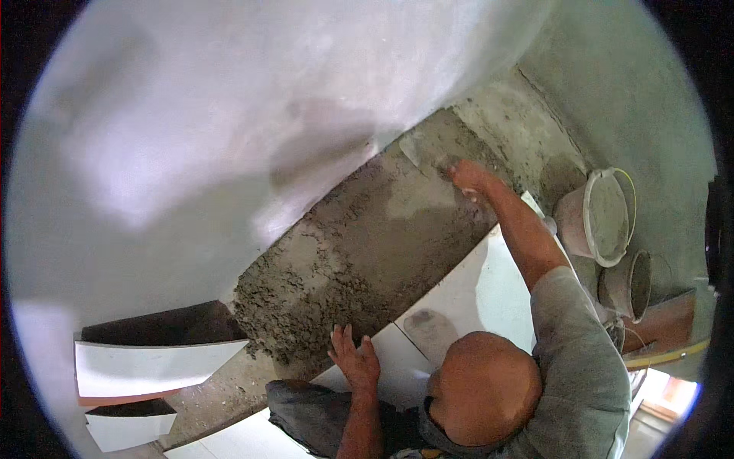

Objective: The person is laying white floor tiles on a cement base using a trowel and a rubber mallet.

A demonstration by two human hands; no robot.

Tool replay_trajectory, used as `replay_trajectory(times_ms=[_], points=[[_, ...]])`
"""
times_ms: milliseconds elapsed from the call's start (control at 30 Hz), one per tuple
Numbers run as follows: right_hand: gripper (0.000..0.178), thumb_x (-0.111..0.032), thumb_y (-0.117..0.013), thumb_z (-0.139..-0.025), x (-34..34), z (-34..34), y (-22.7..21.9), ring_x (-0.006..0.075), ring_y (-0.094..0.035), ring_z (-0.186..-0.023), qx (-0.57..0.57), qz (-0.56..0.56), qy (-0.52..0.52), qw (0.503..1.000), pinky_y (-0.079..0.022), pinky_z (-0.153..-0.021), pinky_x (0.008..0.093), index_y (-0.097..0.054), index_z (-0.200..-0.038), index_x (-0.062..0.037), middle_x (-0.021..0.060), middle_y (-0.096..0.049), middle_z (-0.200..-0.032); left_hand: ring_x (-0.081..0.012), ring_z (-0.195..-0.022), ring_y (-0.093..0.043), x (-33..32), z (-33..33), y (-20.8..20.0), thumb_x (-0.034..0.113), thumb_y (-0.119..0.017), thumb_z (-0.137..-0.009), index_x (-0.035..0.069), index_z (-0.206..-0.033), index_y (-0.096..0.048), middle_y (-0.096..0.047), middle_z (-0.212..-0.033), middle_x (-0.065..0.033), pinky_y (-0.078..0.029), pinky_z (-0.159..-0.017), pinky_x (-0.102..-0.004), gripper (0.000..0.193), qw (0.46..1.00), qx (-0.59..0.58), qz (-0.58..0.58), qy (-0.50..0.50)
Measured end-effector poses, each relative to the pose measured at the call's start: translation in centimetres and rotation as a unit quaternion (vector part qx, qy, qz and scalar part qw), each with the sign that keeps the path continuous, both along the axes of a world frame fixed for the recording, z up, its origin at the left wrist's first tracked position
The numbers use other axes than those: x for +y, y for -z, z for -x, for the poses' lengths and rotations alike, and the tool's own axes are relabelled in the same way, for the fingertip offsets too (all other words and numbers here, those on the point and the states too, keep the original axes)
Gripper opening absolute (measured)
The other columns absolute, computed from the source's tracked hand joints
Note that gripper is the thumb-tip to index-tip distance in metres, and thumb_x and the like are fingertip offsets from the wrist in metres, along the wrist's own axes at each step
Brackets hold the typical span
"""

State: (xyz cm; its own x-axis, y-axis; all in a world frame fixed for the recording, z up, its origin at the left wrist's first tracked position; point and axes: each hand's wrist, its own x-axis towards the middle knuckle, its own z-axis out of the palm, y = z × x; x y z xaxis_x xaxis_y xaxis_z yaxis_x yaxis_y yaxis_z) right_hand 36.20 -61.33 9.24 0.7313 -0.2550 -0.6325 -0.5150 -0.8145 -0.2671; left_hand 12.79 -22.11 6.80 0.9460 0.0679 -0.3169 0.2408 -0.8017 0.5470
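Neither my left hand nor my right hand is in view. Another person crouches at the lower right, head and back toward me, over a strip of wet grey mortar (397, 252) along the wall. That person's right hand (472, 181) is closed at a flat, mortar-coloured trowel (419, 153), whose blade lies on the smoothed far end; its handle is mostly hidden. Their left hand (355, 359) has its fingers spread at the mortar's near edge, beside laid white tiles (501, 287). The mortar's left end is rough and lumpy.
White tile pieces (157, 367) stand tilted at the lower left, with a smaller white piece (131, 431) nearer. At right are a large bucket (575, 222) and a smaller bucket (618, 287). A plastered wall (191, 138) rises behind the mortar.
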Motion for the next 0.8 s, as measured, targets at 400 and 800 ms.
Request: replay_trajectory(times_ms=[400,800], points=[[0.047,-0.038,-0.041,-0.092,-5.9,-0.4,-1.6,0.0239,-0.056,-0.049,-0.065,-0.066,0.191,0.977,-0.046,-0.048,0.0401,-0.055,-0.083,0.0053,0.0132,-0.054,-0.059,-0.0361,-0.136,-0.021,-0.4,0.2,0.1,0.035,-0.048,-0.092,0.005,-0.129,-0.046,-0.030,-0.143,-0.0177,-0.009,-0.107,-0.0595,0.047,0.999,0.017,0.007,0.027],[0.036,-0.034,-0.043,-0.090,1.3,1.1,2.1,0.0192,-0.053,-0.052,-0.004,-0.185,0.103,0.977,-0.046,-0.044,0.0359,-0.052,-0.095,-0.0002,0.0096,-0.052,-0.067,-0.0376,-0.134,-0.024,-1.8,-0.1,0.9,0.033,-0.049,-0.092,0.004,-0.128,-0.046,-0.032,-0.141,-0.0198,-0.010,-0.106,-0.0607,0.046,0.998,0.023,0.034,0.049]])
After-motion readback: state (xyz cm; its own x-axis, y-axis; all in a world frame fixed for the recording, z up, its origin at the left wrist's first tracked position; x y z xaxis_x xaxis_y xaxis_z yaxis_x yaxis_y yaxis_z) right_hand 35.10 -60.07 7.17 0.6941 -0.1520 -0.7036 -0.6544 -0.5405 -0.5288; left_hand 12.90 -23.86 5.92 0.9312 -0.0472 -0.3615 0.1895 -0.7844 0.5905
